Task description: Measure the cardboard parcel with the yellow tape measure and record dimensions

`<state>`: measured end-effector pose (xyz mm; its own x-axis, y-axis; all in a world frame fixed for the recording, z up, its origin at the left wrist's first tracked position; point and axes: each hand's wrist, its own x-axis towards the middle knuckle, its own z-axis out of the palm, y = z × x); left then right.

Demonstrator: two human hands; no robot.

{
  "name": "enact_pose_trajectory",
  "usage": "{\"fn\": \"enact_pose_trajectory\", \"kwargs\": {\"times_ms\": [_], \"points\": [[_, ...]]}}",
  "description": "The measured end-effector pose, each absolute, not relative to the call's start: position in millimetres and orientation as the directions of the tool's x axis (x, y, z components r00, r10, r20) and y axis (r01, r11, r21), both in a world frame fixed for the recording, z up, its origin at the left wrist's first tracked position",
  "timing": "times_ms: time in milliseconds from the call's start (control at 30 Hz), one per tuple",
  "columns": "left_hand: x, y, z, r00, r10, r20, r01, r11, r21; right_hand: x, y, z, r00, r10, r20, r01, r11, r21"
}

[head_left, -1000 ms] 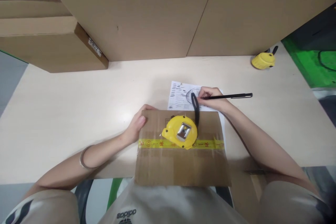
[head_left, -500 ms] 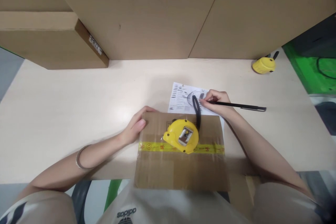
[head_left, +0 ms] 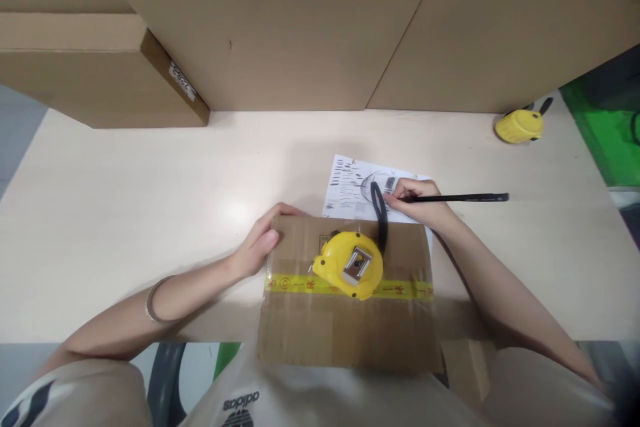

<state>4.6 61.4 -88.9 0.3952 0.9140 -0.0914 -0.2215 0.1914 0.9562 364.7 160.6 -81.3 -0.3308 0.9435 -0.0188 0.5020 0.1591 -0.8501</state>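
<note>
A taped cardboard box (head_left: 300,327) lies close to my body, partly over the table's front edge. My left hand (head_left: 260,240) grips its far left corner, thumb on the near side and fingers around behind. On top of the box rests a yellow tape measure (head_left: 350,265) with a metal clip, its black wrist strap (head_left: 381,213) reaching past the far edge. Beyond the box lies a white sheet of paper (head_left: 345,190) with dark pen marks and a drawing. My right hand (head_left: 417,200) rests on that paper, fingers pinched around a black pen (head_left: 465,198). The pen's tip is hidden by my fingers.
Large cardboard boxes (head_left: 300,33) form a wall along the back of the table (head_left: 125,213). A flatter labelled box (head_left: 100,87) stands at the back left. Another yellow tape measure (head_left: 519,126) sits near the back right corner, by a green surface (head_left: 595,140) beyond the table.
The pen has swung to lie more level in my right hand. The view has shifted slightly, moving most things a little. My left hand stays on the box corner.
</note>
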Motion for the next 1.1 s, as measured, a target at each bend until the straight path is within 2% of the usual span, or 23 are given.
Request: {"fn": "enact_pose_trajectory", "kwargs": {"times_ms": [867, 1100], "points": [[5.6, 64.7, -86.1, 0.363, 0.920, -0.146, -0.175, 0.221, 0.959, 363.0, 169.0, -76.7, -0.324, 0.942, -0.087, 0.574, 0.123, -0.809], [2.0, 66.3, -95.8, 0.354, 0.928, -0.111, -0.162, 0.178, 0.971, 362.7, 165.9, -63.3, -0.307, 0.935, -0.176, 0.673, 0.083, -0.735]]}}
